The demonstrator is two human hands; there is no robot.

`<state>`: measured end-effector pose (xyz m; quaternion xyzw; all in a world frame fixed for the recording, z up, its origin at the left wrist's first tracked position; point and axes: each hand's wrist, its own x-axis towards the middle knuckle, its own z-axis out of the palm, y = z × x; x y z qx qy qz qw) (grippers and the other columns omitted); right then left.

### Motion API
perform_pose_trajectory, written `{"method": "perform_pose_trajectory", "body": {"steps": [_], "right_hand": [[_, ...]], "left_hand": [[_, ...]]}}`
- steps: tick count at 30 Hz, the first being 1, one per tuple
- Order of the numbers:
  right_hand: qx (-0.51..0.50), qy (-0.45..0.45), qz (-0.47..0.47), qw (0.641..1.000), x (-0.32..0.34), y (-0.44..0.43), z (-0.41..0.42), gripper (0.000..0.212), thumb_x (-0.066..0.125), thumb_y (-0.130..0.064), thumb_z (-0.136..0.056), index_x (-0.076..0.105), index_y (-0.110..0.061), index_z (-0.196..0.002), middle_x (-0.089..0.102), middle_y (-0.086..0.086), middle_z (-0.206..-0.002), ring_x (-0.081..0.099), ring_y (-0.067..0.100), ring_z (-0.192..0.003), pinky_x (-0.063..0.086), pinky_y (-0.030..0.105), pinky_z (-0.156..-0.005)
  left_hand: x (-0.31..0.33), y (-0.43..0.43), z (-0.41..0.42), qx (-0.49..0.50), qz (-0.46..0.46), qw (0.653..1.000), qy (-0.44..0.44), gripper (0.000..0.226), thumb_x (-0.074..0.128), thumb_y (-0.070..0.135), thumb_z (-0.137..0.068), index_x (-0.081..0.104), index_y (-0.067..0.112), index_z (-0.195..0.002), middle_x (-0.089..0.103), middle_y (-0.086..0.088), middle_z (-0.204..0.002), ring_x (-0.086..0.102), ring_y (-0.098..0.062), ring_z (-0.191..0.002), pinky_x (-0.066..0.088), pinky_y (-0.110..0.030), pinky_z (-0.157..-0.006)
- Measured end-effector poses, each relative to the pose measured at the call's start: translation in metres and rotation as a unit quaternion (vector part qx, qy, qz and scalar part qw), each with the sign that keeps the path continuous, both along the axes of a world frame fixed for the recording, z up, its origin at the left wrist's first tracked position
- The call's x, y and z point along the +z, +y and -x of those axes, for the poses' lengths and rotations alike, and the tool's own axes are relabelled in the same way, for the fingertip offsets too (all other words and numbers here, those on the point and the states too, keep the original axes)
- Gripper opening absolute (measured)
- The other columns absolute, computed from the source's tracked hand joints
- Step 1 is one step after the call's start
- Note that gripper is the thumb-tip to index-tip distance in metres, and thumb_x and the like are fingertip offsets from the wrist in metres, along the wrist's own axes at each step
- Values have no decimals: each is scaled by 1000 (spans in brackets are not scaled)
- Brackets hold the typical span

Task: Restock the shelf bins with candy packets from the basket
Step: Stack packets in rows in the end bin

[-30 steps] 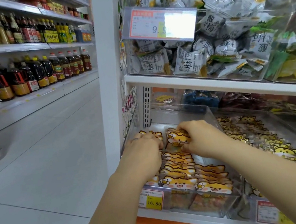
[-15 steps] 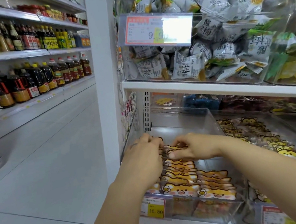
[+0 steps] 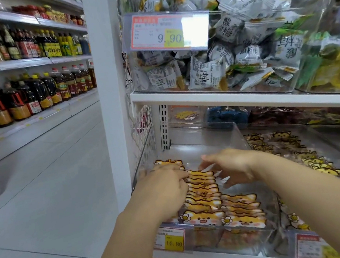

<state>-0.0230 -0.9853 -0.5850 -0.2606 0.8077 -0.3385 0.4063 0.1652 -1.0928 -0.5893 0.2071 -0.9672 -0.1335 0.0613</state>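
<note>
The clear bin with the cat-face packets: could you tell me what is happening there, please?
A person is arranging orange cat-face candy packets in the clear bin. The left hand rests on the packet row; the right hand, blurred, hovers over it, fingers spread. The bin's back is bare.
</note>
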Motion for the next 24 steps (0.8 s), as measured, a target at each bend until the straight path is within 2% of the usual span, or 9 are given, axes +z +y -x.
{"method": "perform_pose_trajectory", "body": {"steps": [5, 8, 11, 15, 18, 21, 24], "right_hand": [[-42, -33, 8, 999, -9, -5, 3, 32, 46, -37, -103, 63, -16, -121, 53, 20, -138, 51, 34, -119, 50, 37, -80], [-53, -33, 11, 998, -8, -5, 2, 31, 47, -30, -103, 60, -14, -126, 53, 20, -136, 52, 35, -119, 50, 40, -88], [-45, -16, 2, 999, -8, -6, -1, 32, 47, -31, -103, 59, -16, -128, 54, 17, -136, 53, 31, -116, 49, 37, -87], [-31, 25, -14, 999, -7, -5, -3, 34, 50, -35, -102, 58, -21, -131, 55, 11, -136, 52, 29, -124, 48, 41, -102], [-19, 57, -19, 998, -5, -4, -8, 38, 48, -36, -102, 56, -22, -136, 51, 9, -142, 47, 27, -131, 44, 43, -107], [-9, 98, -13, 995, 0, 0, -15, 41, 46, -37, -104, 51, -20, -141, 48, 7, -148, 45, 25, -134, 43, 39, -106], [24, 182, 9, 983, 13, 7, -31, 37, 44, -35, -105, 56, -17, -135, 55, 6, -139, 51, 22, -123, 41, 33, -98]], "left_hand": [[1, 0, 0, -1, 3, 1000, -6, 43, 35, 35, -103, 47, 42, -144, 36, 17, -156, 28, -10, -145, 18, -54, -120], [2, -1, 1, -1, -1, 1000, -10, 43, 36, 35, -103, 47, 42, -143, 37, 17, -156, 30, -12, -144, 20, -55, -119], [3, 0, 1, 1, 0, 1000, -10, 42, 36, 34, -103, 48, 41, -143, 39, 17, -155, 32, -12, -143, 21, -54, -119], [3, 1, 0, 1, 1, 1000, -10, 43, 36, 34, -103, 47, 41, -144, 39, 16, -154, 33, -14, -142, 22, -55, -118], [3, 1, 1, 3, -4, 1000, -3, 42, 37, 32, -103, 49, 40, -142, 45, 14, -151, 37, -14, -140, 23, -56, -118], [4, 1, 2, 8, 0, 1000, -3, 42, 37, 30, -102, 50, 38, -141, 48, 12, -148, 40, -15, -137, 23, -55, -118], [5, 4, -1, 7, 24, 1000, 5, 42, 39, 28, -101, 50, 37, -141, 49, 11, -147, 43, -17, -134, 28, -53, -116]]}}
